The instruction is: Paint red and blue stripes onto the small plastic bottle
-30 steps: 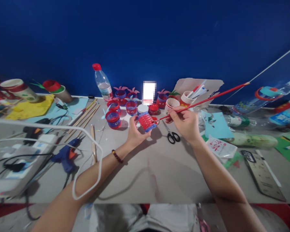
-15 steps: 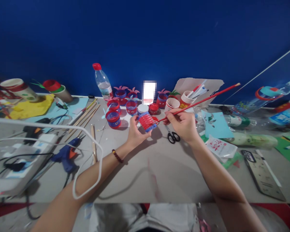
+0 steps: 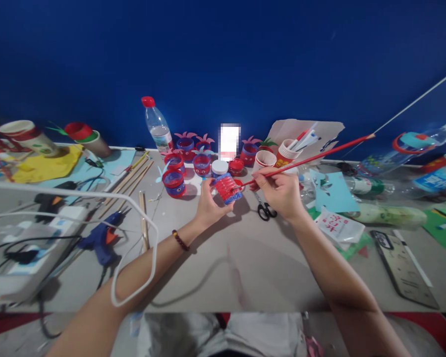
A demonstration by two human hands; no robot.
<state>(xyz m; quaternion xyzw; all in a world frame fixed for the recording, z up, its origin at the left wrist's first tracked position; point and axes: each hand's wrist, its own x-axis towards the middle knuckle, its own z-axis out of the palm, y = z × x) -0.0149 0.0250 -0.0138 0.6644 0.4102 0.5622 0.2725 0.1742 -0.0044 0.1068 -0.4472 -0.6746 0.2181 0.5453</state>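
By the curled fingers of the left hand (image 3: pixel 208 207), a ridged red-and-blue cup (image 3: pixel 224 188) is held tilted, apparently so its red side is presented to the paintbrush (image 3: pixel 319 155) pinched in the right hand (image 3: pixel 282 192). The cup lies between thumb and fingers (some hidden); beyond it, a white-lidded jar (image 3: pixel 219 167) is set.

Glue gun (image 3: pixel 103 240): lay on my left
Phone (image 3: pixel 404 270): lay on my right
Pens (image 3: pixel 299 139): leaned in stacked cups (image 3: pixel 286 154)
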